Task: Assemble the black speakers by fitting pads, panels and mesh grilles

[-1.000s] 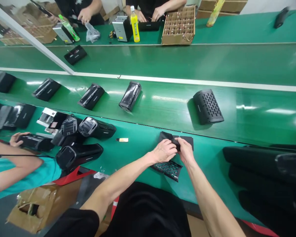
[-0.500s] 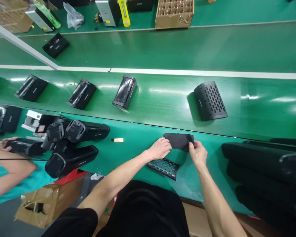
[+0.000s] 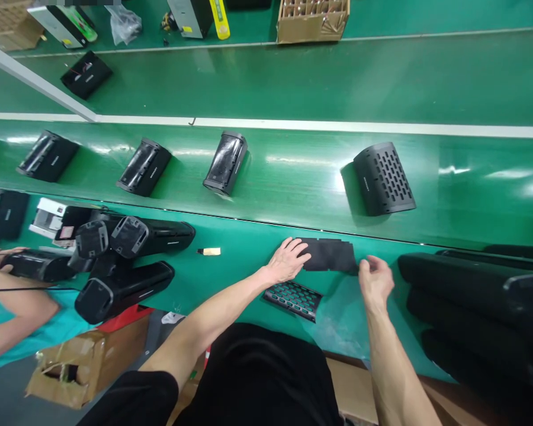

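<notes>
A flat black sheet (image 3: 329, 255) lies on the green bench. The spread fingers of my left hand (image 3: 288, 260) rest on its left end. Just past the sheet's right end is my right hand (image 3: 376, 281), its fingers curled toward the thumb; whether something small is between them cannot be made out. Below the sheet lies a black perforated grille (image 3: 294, 300), partly behind my left hand. Thin clear plastic (image 3: 342, 319) is spread to the right of the grille.
Black speaker housings (image 3: 384, 178) stand on the green belt beyond the bench. Several black cylindrical speakers (image 3: 127, 287) are piled at left, near a co-worker's arm (image 3: 18, 299). Long dark pieces (image 3: 462, 278) are stacked at right. A small brush (image 3: 209, 251) lies left of my hands.
My right hand has let go of the sheet's right end and moved right. The sheet now lies flatter, and my left hand's fingers are more spread.
</notes>
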The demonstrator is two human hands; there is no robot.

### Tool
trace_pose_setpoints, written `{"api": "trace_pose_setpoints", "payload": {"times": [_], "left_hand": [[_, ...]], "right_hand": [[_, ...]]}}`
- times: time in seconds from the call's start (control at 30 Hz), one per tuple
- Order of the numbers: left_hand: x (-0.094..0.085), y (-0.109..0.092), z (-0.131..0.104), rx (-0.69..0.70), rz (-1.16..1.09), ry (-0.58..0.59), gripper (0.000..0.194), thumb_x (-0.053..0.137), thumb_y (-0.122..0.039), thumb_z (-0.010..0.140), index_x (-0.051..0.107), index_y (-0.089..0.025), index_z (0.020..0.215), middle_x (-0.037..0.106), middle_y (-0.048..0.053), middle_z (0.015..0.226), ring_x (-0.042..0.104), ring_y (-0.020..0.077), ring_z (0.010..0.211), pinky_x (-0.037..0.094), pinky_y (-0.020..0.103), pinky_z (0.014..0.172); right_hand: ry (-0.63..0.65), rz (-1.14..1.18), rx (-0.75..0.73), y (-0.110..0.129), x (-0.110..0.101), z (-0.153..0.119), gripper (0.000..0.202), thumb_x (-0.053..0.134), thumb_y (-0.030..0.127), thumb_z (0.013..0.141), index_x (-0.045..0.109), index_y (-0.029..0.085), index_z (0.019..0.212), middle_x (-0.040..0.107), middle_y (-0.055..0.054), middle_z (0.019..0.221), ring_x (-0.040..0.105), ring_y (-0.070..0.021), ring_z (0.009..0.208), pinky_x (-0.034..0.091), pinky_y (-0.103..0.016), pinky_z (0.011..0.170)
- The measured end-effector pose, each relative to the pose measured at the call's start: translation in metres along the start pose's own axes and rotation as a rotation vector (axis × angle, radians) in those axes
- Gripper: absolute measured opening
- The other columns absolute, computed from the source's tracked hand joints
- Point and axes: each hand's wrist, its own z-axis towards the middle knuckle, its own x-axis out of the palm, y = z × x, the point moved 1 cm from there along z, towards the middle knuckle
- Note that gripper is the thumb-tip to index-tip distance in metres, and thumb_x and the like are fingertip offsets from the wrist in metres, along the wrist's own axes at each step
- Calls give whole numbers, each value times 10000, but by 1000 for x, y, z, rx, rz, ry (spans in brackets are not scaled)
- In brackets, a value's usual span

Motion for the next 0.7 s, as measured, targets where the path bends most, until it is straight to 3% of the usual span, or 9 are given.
{"api": "trace_pose_setpoints", "payload": {"times": [0.07, 0.23, 0.37, 0.5, 0.7], "left_hand": [[3, 3, -3, -8, -26, -45, 358, 598, -223, 985, 688, -217, 1331, 613, 143, 1478, 507, 310, 1445, 377, 568, 1253], [12, 8, 2, -295, -64, -206, 206, 618, -328, 1008, 726, -190, 1117, 666, 141, 1348, 537, 310, 1384, 425, 561, 1215], [16, 7, 14, -421, -56, -235, 246, 746, -398, 930, 705, -186, 1048, 644, 158, 1350, 518, 332, 1380, 396, 581, 1225], [18, 4, 19, -469, -70, -249, 296, 807, -394, 870, 691, -183, 1042, 627, 161, 1351, 515, 336, 1366, 372, 567, 1237], [15, 1, 22, -522, -113, -271, 290, 811, -327, 834, 670, -218, 1063, 618, 141, 1348, 514, 353, 1345, 406, 592, 1188]], "right_hand": [[-63, 18, -13, 5, -1, -12, 500, 528, 596, 842, 690, 164, 1035, 707, -130, 925, 628, -294, 862, 487, -444, 875], [236, 14, -162, 35, 48, -60, 489, 579, 707, 847, 683, 230, 875, 703, -75, 853, 620, -243, 762, 482, -366, 766], [249, -24, -152, 42, 74, -67, 540, 507, 715, 868, 714, 216, 867, 710, -118, 906, 627, -269, 796, 469, -395, 785], [288, 7, -143, 35, 70, -55, 604, 470, 744, 865, 734, 200, 887, 732, -136, 900, 658, -284, 826, 481, -395, 796], [357, 157, -25, 27, 57, -47, 685, 532, 807, 790, 753, 170, 917, 643, -38, 539, 614, -241, 554, 457, -351, 625]]}}
